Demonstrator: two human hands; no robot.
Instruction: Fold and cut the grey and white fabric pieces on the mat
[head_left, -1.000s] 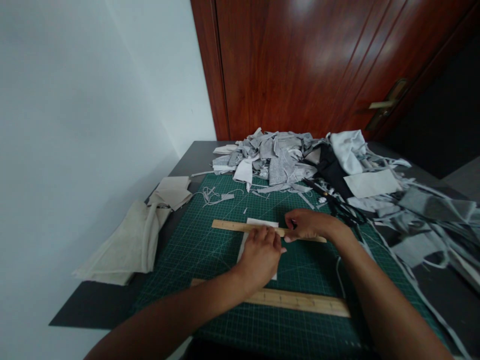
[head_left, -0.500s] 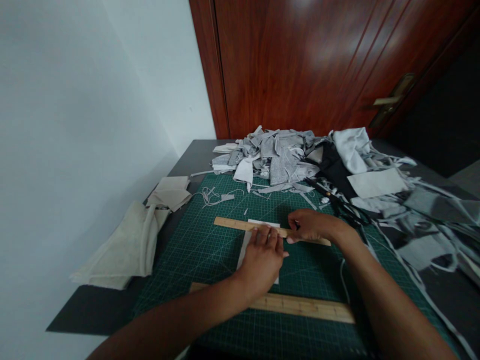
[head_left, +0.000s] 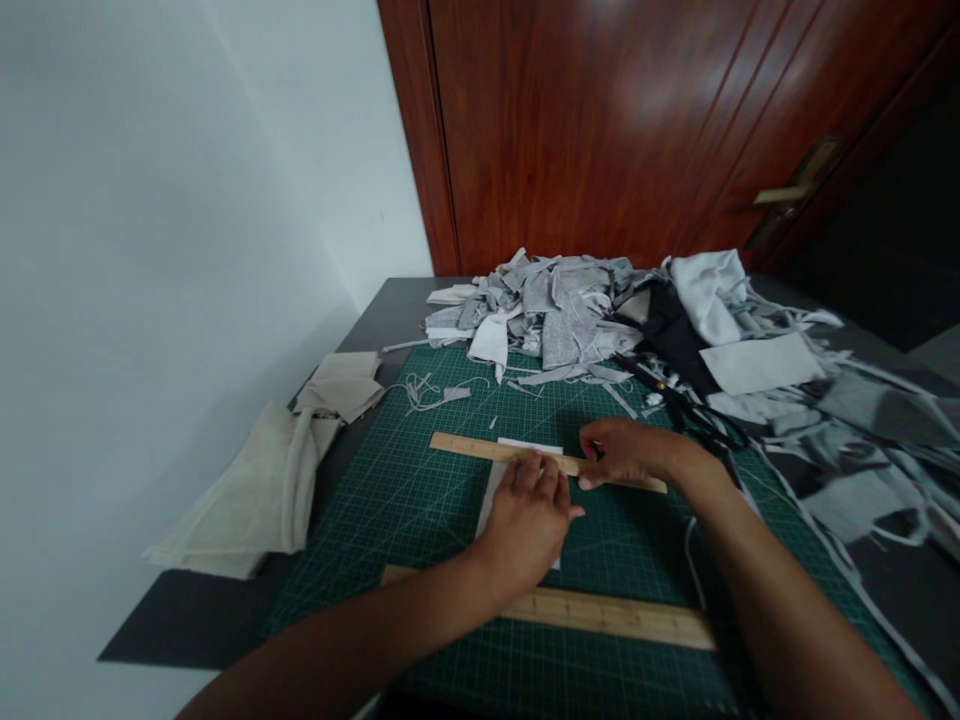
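My left hand (head_left: 529, 520) lies over a pale piece of cloth (head_left: 492, 490), its fingers stretched out and pressing on a thin wooden ruler (head_left: 469, 445). The ruler crosses the cloth near its far end, and a strip of cloth shows beyond it. My right hand (head_left: 619, 452) is closed on the ruler to the right of the cloth, thumb at the near edge and fingers curled at the far side. Nearer to me, a wider wooden ruler (head_left: 622, 612) rests on the green cutting mat (head_left: 420, 510), partly behind my left forearm.
Grey and white fabric scraps (head_left: 562, 310) are heaped at the back. Black-handled scissors (head_left: 675, 400) lie by more scraps (head_left: 862, 420) on the right. Folded cream cloth (head_left: 255, 490) sits at the left edge. Loose thread (head_left: 424, 395) lies on the mat. A wooden door (head_left: 600, 130) stands behind.
The view has shifted very slightly. Both hands, the rulers and the cloth keep their places relative to one another.
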